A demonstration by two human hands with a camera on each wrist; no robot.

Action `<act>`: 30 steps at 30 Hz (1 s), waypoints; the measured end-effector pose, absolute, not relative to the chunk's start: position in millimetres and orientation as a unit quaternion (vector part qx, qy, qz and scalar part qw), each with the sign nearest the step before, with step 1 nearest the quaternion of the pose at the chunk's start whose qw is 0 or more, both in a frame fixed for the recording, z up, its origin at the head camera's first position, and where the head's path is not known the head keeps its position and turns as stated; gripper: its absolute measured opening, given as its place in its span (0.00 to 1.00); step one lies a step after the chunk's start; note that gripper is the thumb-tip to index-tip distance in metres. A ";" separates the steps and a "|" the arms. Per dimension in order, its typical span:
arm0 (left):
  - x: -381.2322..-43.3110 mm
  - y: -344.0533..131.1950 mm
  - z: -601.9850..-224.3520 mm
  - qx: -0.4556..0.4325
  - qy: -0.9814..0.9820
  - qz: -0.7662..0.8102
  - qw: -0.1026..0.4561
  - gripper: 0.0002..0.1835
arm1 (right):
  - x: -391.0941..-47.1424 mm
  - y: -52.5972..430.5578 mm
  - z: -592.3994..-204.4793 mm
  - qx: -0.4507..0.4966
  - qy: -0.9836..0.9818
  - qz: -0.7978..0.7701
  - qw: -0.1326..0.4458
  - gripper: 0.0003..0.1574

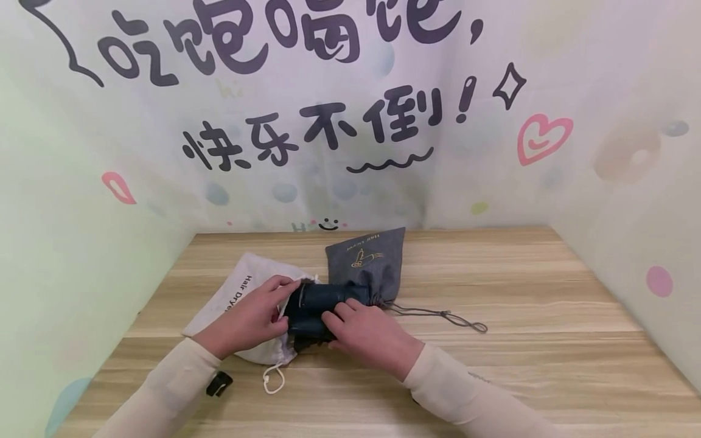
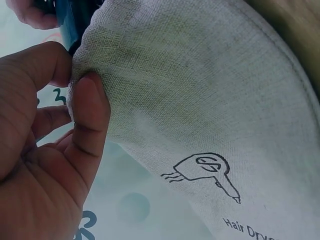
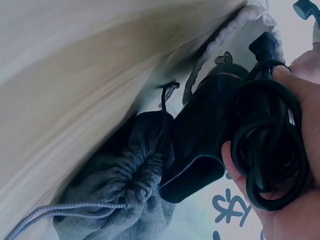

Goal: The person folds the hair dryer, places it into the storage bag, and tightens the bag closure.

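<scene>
My left hand [image 1: 249,317] pinches the mouth of a white drawstring pouch [image 1: 219,304] printed "Hair Dryer". In the left wrist view, thumb and fingers grip the pouch's rim, beside a dryer drawing. My right hand [image 1: 378,334] holds a dark blue hair dryer [image 1: 323,296], its far end at the pouch's mouth. The right wrist view shows the fingers round the dryer's coiled black cord [image 3: 272,202] and a plug [image 3: 263,46]. Also there, the dryer's open nozzle [image 3: 195,172] faces away from the pouch opening. How deep the dryer sits inside is hidden.
Behind the dryer lies a grey drawstring pouch [image 1: 364,261] with a gold print, its cord [image 1: 443,313] trailing right. A white cord loop [image 1: 274,380] hangs from the white pouch onto the wooden table [image 1: 520,292]. Printed cloth walls [image 1: 350,201] stand around the table.
</scene>
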State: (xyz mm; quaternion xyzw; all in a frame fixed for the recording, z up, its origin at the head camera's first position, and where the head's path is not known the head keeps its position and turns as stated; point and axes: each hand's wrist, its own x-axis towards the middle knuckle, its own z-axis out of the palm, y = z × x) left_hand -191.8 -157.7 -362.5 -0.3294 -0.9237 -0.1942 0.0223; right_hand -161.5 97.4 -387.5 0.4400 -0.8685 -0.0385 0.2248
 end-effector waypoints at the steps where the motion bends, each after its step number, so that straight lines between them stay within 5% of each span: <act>1: -191.7 -157.9 -362.1 -0.330 -0.924 -0.194 0.023 0.34 | -161.1 96.7 -387.2 0.438 -0.869 -0.037 0.226 0.31; 30: -191.0 -156.2 -356.3 -0.336 -0.921 -0.197 0.025 0.33 | -161.3 74.7 -391.8 0.418 -0.872 -0.034 0.251 0.28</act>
